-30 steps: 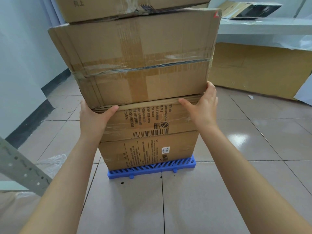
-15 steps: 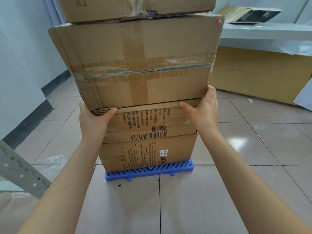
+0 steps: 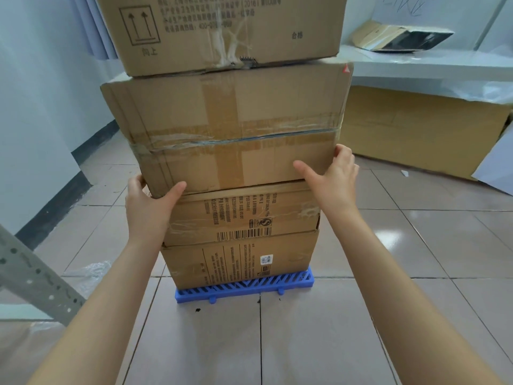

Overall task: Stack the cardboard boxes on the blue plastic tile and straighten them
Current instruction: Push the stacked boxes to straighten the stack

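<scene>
Four cardboard boxes stand stacked on the blue plastic tile [image 3: 249, 286]. The bottom box [image 3: 238, 262] and the printed second box [image 3: 236, 215] are narrower than the large taped box [image 3: 227, 129] above them. That box overhangs on the left and sits slightly skewed. A top box [image 3: 222, 31] with arrow marks rests on it. My left hand [image 3: 150, 207] clasps the taped box's lower left corner, thumb on the front face. My right hand [image 3: 333, 176] clasps its lower right corner the same way.
A long low cardboard box [image 3: 416, 129] lies at the right under a white shelf [image 3: 416, 70] that carries a flattened carton [image 3: 399, 37]. A perforated metal bar [image 3: 33, 276] slants in at the left, with plastic wrap [image 3: 88, 273] on the tiled floor beside it.
Both hands have slid up from the seam above the second box onto the taped box's lower corners. My view has lifted, so more of the top box shows.
</scene>
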